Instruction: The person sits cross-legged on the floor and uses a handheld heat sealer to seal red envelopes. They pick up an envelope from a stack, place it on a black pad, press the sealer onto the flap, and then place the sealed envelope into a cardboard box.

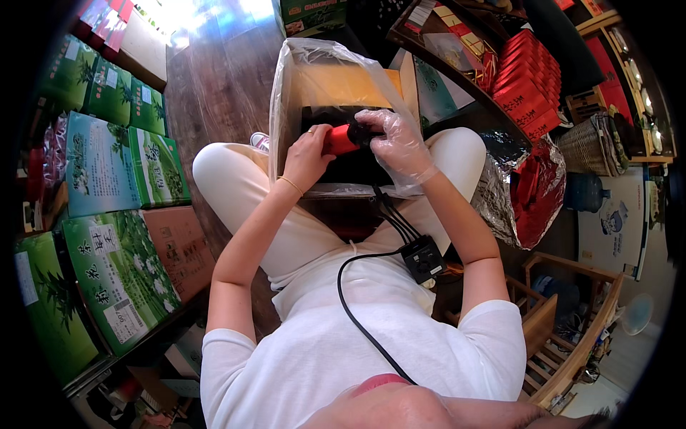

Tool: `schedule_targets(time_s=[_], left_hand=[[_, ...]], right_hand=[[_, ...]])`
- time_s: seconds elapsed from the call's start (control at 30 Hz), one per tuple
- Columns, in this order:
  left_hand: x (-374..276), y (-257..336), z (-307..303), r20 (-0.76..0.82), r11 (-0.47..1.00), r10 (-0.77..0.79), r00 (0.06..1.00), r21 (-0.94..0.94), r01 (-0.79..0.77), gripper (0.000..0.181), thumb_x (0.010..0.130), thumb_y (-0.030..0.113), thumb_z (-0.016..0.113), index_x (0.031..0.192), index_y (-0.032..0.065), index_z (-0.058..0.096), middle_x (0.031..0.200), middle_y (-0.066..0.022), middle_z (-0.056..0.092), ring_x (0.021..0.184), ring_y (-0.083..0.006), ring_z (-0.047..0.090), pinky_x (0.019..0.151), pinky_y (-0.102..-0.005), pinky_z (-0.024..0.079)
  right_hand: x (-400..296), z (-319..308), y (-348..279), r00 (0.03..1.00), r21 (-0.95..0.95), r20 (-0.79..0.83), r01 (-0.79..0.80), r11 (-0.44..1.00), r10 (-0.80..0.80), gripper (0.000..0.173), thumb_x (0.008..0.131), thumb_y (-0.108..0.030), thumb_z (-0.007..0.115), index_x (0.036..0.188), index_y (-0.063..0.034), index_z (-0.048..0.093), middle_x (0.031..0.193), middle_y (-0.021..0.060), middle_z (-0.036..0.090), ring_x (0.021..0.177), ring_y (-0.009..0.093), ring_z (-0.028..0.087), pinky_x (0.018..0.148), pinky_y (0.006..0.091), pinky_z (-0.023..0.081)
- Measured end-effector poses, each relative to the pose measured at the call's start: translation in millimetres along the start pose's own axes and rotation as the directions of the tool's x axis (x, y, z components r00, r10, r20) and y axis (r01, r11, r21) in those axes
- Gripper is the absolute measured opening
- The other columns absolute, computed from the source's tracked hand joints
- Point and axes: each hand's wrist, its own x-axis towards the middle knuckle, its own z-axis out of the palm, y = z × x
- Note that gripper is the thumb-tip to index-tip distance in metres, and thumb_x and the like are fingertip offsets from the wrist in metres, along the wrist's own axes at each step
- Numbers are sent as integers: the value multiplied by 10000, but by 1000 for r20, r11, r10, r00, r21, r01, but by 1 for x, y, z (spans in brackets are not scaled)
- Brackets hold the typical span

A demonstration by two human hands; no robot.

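My left hand, bare with a ring and a thin bracelet, grips a small red packet at its left side. At the packet's right end is my right hand, in a clear plastic glove, its fingers closed around dark, loose-looking material. Whether that material is inside the packet's mouth I cannot tell. Both hands are over a cardboard box lined with a clear plastic bag. Dark contents show inside the box, beside an orange-yellow inner panel.
Right of the box, a dark table bears stacked red packets. Below it, a silver foil bag holds red packets. Green cartons line the left. A black cabled device rests at my lap.
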Motion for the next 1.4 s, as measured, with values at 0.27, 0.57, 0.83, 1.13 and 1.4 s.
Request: schedule_targets(time_s=[0.27, 0.57, 0.83, 1.13, 1.4], left_hand=[[0, -1, 2, -11, 1000, 13, 1000, -25, -14, 603, 704, 105, 815, 1230, 82, 521, 1165, -141, 621, 1065, -367, 608, 897, -436, 503], [-2, -3, 1, -35, 999, -7, 999, -46, 6, 586, 708, 103, 814, 1215, 77, 520, 1152, -153, 624, 1052, -377, 610, 883, -442, 504], [-6, -10, 2, -12, 993, -113, 993, -29, 113, 548, 734, 78, 793, 1186, 74, 483, 1093, -164, 627, 1026, -391, 611, 843, -460, 505], [-10, -3, 0, -33, 995, -80, 996, -65, 77, 547, 738, 65, 779, 1188, 59, 469, 1096, -171, 611, 989, -402, 615, 805, -466, 517], [-8, 0, -1, -15, 990, -85, 996, -113, 83, 563, 738, 74, 782, 1205, 70, 468, 1103, -170, 619, 1023, -398, 608, 835, -461, 509]], right_hand=[[2, 4, -4, 993, 221, 65, -110, 969, 98, 528, 751, 126, 429, 1237, 32, 612, 1222, 111, 623, 1158, 212, 609, 967, 337, 510], [9, -5, 4, 984, -4, -165, -60, 998, 59, 370, 756, 140, 442, 1021, 45, 681, 992, 170, 696, 955, 248, 676, 882, 342, 529], [69, 66, 99, 541, -899, 434, 316, 304, 720, 165, 803, -97, 657, 917, -91, 775, 947, 153, 733, 838, 295, 708, 760, 453, 568], [59, 132, 230, 392, -789, 612, 244, 564, 687, 543, 700, -205, 763, 1211, -67, 639, 1191, 164, 663, 1009, 283, 674, 856, 426, 549], [50, 137, 258, 529, -770, 627, 309, 559, 571, 435, 619, -165, 794, 1037, -68, 721, 1046, 159, 711, 940, 273, 698, 810, 409, 560]])
